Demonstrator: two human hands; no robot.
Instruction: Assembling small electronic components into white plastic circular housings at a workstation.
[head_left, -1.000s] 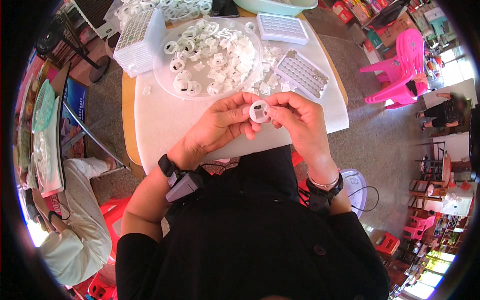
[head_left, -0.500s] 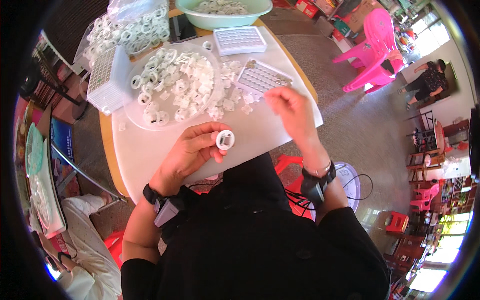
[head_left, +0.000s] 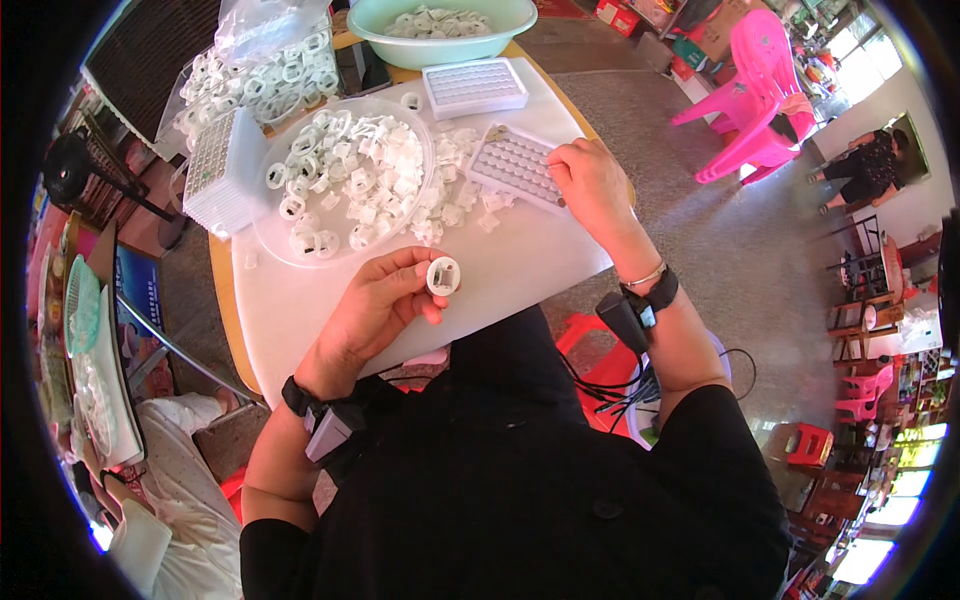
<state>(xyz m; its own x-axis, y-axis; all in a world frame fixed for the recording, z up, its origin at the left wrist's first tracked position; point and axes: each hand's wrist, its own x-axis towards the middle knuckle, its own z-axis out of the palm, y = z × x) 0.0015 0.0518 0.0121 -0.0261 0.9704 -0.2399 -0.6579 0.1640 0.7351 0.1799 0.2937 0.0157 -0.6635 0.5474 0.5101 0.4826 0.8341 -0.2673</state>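
Observation:
Near the table's front edge, my left hand (head_left: 378, 300) pinches a small round white plastic housing (head_left: 443, 276), its recessed face turned up with a few dark parts inside. Farther right, my right hand (head_left: 590, 180) is at the right end of a white compartment tray (head_left: 515, 165). Thumb and forefinger of that hand are pressed together over the tray; whatever lies between them is too small to make out. Left of the tray, a round clear plate (head_left: 262, 215) bears a heap of white rings and square pieces. More square white pieces (head_left: 455, 190) lie loose between plate and tray.
A second compartment tray (head_left: 475, 88) lies farther back, beside a pale green basin (head_left: 430, 45) of white parts. Stacked trays (head_left: 220, 175) and a bin of white rings (head_left: 265, 80) stand at left. Pink chairs (head_left: 755, 100) are at right; another person (head_left: 880, 160) stands beyond.
My right hand has moved slightly right and down onto the tray's right end, its fingers closing together. My left hand keeps the round housing in nearly the same place.

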